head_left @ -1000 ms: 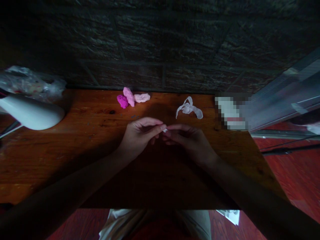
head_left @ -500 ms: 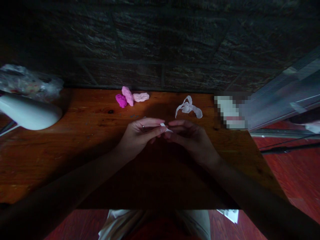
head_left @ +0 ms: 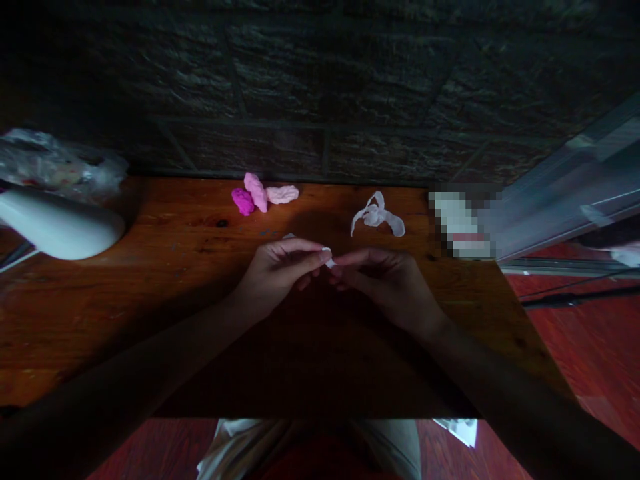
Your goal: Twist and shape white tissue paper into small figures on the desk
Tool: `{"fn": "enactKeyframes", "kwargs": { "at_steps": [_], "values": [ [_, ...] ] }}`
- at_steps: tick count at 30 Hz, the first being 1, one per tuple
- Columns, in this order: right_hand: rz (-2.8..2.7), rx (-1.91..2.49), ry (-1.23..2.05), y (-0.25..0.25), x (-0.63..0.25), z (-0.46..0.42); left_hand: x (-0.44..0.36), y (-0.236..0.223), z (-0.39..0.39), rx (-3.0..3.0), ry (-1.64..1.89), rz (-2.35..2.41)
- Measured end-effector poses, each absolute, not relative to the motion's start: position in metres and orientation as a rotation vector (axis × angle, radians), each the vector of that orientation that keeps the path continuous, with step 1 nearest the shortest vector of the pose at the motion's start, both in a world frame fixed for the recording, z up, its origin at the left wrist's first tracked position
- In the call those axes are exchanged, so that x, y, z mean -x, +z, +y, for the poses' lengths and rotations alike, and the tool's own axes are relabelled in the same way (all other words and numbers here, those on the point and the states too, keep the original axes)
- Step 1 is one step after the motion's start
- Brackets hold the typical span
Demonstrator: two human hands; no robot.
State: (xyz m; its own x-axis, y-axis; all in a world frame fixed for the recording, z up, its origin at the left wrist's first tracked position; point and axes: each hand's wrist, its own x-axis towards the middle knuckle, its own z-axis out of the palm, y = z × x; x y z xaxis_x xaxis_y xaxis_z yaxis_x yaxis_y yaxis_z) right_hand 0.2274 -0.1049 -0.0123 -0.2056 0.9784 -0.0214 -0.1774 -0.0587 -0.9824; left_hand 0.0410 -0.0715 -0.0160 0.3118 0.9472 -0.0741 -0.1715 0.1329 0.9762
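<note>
Over the middle of the wooden table, a small white strip [head_left: 329, 258] is pinched between both my hands; whether it is paper or clay I cannot tell. My left hand [head_left: 285, 267] grips its upper end between thumb and fingers. At the lower right end, the thumb and index finger of my right hand [head_left: 383, 277] close on it. Just beyond my right hand lie several thin, curled whitish strips [head_left: 376, 217] in a loose cluster. Farther left, a magenta lump [head_left: 243, 201], a pink lump [head_left: 255, 192] and a pale pink lump [head_left: 283, 194], resembling modelling clay, touch one another.
A smooth white rounded object [head_left: 65, 227] stands at the left, with crumpled clear plastic [head_left: 60, 167] behind it. A pixelated white item [head_left: 463, 223] lies near the right edge of the table [head_left: 165, 280]. A dark stone wall [head_left: 280, 80] rises along the back.
The white strip looks more curved between my fingertips. My right fingers have shifted slightly and now pinch closer around its lower end. The things on the table have not moved.
</note>
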Motion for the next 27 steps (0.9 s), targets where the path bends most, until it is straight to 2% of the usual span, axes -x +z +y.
{"fn": "enactKeyframes", "kwargs": {
  "at_steps": [10,17,27],
  "values": [
    [-1.161,1.049,1.418,-0.0129,-0.2301,-0.1020,-0.0413,-0.0114,-0.0768,-1.287,0.890,0.944],
    [-1.101,1.013,1.517,-0.0125,-0.2289,-0.1027,-0.0382,-0.0158,-0.0742,-1.301,0.935,0.962],
    [-1.134,1.027,1.453,-0.0106,-0.2288,-0.1031,-0.0354,-0.0150,-0.0720,-1.302,0.939,0.916]
  ]
}}
